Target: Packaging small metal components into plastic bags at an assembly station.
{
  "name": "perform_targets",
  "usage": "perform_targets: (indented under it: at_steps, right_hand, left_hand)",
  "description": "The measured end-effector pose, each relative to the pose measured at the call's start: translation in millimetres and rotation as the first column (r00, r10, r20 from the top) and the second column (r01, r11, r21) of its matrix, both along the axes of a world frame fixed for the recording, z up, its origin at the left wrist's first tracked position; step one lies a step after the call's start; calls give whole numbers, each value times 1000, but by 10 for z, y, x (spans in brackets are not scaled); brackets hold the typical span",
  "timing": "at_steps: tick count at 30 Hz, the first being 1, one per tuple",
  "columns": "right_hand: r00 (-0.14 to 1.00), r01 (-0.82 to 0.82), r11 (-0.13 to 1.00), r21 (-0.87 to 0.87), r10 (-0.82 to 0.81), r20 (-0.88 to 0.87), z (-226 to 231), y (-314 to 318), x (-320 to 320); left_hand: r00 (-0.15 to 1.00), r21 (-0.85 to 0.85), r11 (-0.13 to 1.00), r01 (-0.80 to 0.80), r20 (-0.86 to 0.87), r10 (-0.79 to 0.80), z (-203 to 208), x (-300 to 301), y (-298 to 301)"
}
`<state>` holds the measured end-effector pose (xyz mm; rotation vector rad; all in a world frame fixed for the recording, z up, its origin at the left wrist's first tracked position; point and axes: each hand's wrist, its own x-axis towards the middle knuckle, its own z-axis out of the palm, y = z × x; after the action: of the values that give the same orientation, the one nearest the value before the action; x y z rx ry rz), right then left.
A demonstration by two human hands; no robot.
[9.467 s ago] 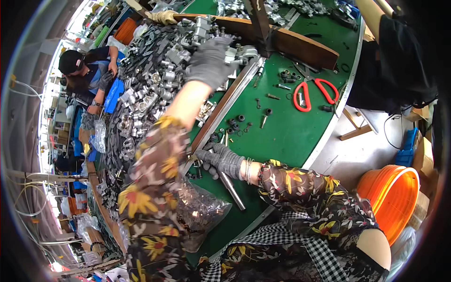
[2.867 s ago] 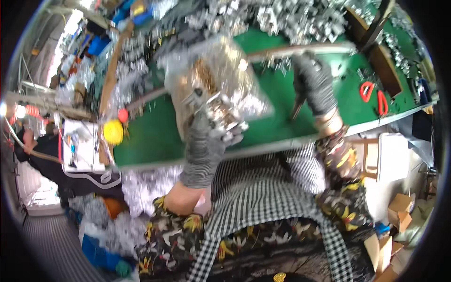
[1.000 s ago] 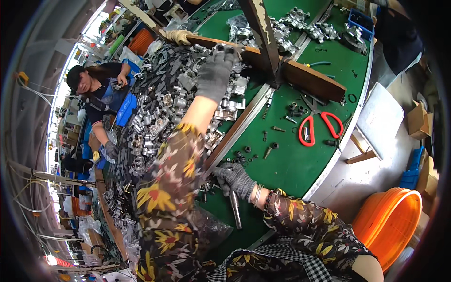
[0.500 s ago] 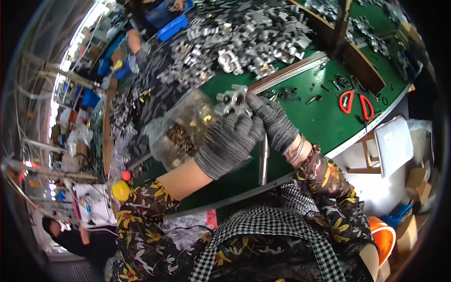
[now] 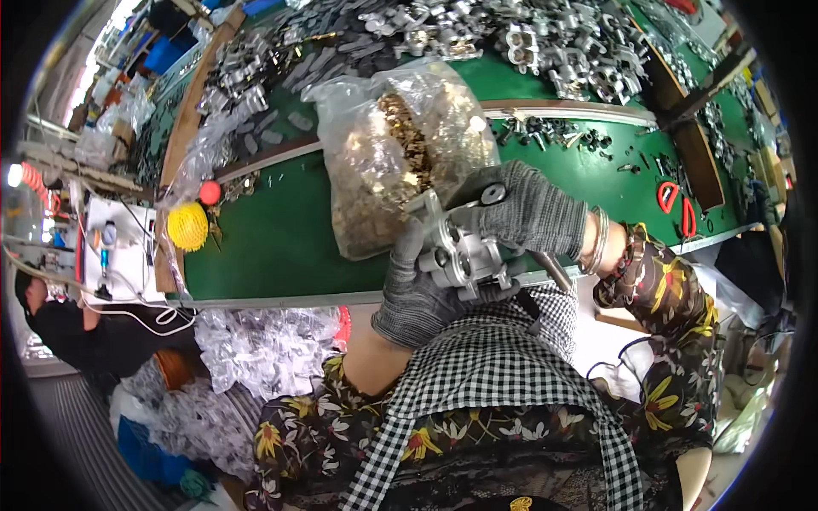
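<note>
My left hand is closed around a silver metal casting with several round bosses and holes. It holds the casting low, just in front of the bench edge and close to my checked apron. Over the casting's upper right side, my right hand has its fingers curled against it. A small dark disc with a hole in its middle shows at the right fingertips. A smooth metal tube sticks out below the right hand; where it joins is hidden. Both hands wear grey knitted gloves.
A clear plastic bag of brass-coloured small parts lies behind my hands. Castings are heaped beyond a divider. Red-handled scissors and loose screws lie at right. A yellow ball and a red ball sit by the left edge.
My hands have drawn the casting back from above the bench toward my apron, and it is turned differently. The view has shifted, so the bag appears farther from my hands.
</note>
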<state>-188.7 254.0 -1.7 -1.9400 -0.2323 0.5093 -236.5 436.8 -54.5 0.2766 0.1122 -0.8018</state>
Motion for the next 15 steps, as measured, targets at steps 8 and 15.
perform_targets:
  at_steps: [8,15]
  right_hand:
    - [935,-21,782,-622,236,265,137,634,1090]
    - [838,156,401,-903,430,336,-464,660,1752]
  left_hand:
    - [940,186,931,-313,-81,332,-144,-112,476]
    - [950,150,939,-310,26,310,-187,-177,556]
